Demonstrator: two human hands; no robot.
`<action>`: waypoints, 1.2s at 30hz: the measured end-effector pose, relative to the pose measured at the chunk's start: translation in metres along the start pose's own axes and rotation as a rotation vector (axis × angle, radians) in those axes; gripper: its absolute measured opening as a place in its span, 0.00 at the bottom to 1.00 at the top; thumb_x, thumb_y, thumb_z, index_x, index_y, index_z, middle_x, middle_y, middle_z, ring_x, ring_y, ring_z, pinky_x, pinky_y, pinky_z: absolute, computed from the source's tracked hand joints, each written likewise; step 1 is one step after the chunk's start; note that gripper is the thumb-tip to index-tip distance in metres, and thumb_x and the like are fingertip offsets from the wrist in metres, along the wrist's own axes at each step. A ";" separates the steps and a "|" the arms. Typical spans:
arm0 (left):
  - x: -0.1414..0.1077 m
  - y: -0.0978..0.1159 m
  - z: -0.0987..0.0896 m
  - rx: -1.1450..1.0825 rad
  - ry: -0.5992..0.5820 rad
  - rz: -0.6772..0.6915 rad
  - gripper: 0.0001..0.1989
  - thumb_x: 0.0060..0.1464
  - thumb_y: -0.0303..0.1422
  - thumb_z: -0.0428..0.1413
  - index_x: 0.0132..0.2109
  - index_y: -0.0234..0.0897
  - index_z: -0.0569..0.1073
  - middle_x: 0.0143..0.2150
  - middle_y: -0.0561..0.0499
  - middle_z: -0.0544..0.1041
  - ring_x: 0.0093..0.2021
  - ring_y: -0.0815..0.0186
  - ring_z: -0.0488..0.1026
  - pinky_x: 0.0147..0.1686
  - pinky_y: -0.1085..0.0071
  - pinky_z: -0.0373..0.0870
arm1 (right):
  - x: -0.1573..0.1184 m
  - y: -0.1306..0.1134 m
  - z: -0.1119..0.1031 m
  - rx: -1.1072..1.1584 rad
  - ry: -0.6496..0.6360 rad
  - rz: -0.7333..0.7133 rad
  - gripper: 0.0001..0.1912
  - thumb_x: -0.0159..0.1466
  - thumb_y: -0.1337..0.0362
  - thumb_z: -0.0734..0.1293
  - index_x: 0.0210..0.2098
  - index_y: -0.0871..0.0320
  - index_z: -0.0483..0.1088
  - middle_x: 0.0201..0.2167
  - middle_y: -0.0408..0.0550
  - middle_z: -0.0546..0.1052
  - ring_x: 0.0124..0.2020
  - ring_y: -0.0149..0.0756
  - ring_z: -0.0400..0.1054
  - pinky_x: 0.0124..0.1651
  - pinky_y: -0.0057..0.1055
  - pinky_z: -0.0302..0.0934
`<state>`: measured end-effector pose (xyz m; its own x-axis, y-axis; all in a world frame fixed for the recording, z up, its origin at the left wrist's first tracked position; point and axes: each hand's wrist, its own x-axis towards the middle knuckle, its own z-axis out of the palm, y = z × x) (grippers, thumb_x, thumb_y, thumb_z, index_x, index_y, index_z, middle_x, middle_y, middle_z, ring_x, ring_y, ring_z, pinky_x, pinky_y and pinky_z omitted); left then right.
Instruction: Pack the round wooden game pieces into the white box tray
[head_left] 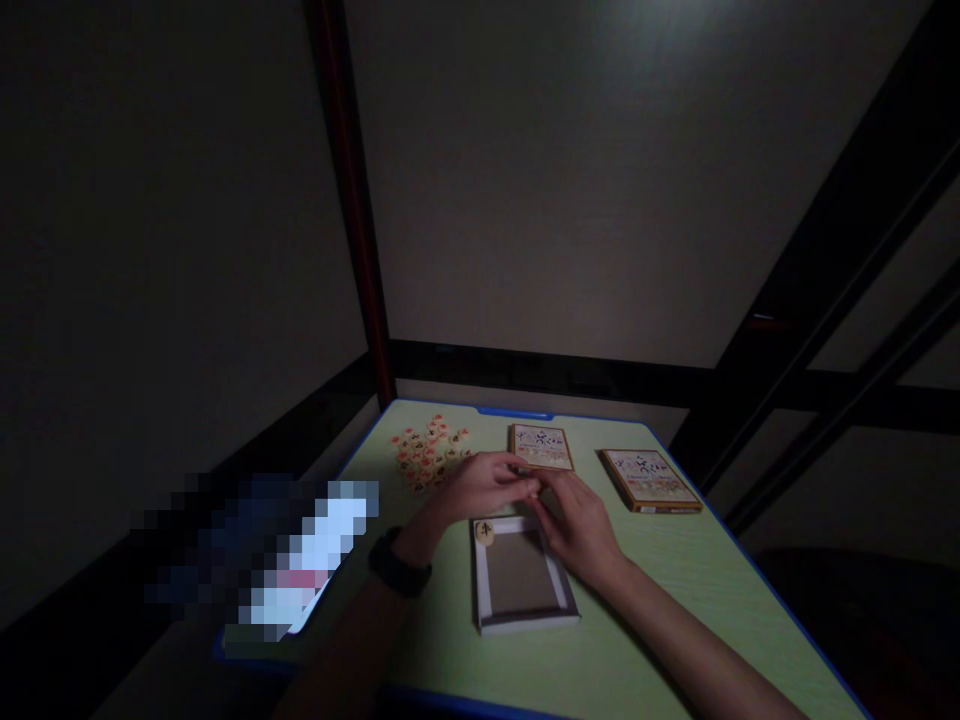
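Observation:
My left hand (487, 486), with a dark band on its wrist, meets my right hand (577, 520) above the far edge of an open shallow box (566, 598). The fingers of both hands are pinched together around a small pale piece (533, 488), mostly hidden between them. One round piece with a dark character (485, 532) lies in the box's far left corner. A loose pile of round pieces (427, 455) with red and black marks is on the table, beyond my left hand.
A printed box (541, 446) lies behind my hands, and another printed box (651, 478) lies to the right. The green table (712, 590) has a blue edge. A pixelated bright object (319, 560) is at the left edge.

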<state>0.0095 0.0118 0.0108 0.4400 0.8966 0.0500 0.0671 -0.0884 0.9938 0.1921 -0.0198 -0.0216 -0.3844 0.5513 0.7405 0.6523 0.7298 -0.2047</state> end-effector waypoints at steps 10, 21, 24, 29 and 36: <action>-0.001 0.008 -0.028 0.976 0.579 -0.081 0.17 0.59 0.32 0.45 0.33 0.36 0.78 0.32 0.46 0.80 0.36 0.63 0.76 0.37 0.71 0.66 | -0.002 -0.026 0.009 0.047 -0.386 -0.155 0.04 0.64 0.69 0.64 0.38 0.55 0.65 0.33 0.48 0.76 0.34 0.39 0.70 0.36 0.33 0.67; -0.006 0.003 -0.012 1.280 0.465 -0.115 0.20 0.62 0.33 0.43 0.41 0.33 0.80 0.38 0.37 0.82 0.39 0.55 0.79 0.40 0.64 0.70 | -0.002 -0.028 0.008 0.049 -0.507 -0.035 0.07 0.64 0.71 0.63 0.41 0.57 0.67 0.42 0.51 0.72 0.36 0.38 0.72 0.38 0.34 0.70; -0.006 0.001 -0.009 1.276 0.443 -0.113 0.20 0.62 0.33 0.43 0.41 0.33 0.80 0.38 0.37 0.81 0.40 0.54 0.79 0.41 0.63 0.70 | -0.002 -0.027 0.010 0.104 -0.487 -0.010 0.09 0.63 0.72 0.64 0.42 0.56 0.67 0.42 0.50 0.72 0.37 0.39 0.72 0.38 0.34 0.71; -0.007 0.000 0.000 1.315 0.365 -0.091 0.19 0.61 0.32 0.44 0.41 0.32 0.80 0.38 0.37 0.81 0.40 0.54 0.79 0.41 0.63 0.71 | -0.003 -0.023 0.013 0.176 -0.489 0.032 0.11 0.63 0.74 0.63 0.44 0.57 0.68 0.42 0.51 0.71 0.39 0.40 0.71 0.41 0.35 0.71; -0.009 0.004 0.007 1.367 0.323 -0.119 0.18 0.61 0.32 0.44 0.42 0.34 0.79 0.38 0.40 0.82 0.40 0.55 0.80 0.41 0.63 0.73 | -0.006 -0.018 0.018 0.235 -0.480 0.075 0.14 0.63 0.75 0.63 0.47 0.57 0.68 0.45 0.54 0.71 0.43 0.41 0.70 0.45 0.37 0.70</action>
<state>0.0122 0.0000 0.0134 0.1610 0.9704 0.1797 0.9750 -0.1846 0.1234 0.1709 -0.0294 -0.0334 -0.6335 0.6880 0.3540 0.5468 0.7218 -0.4243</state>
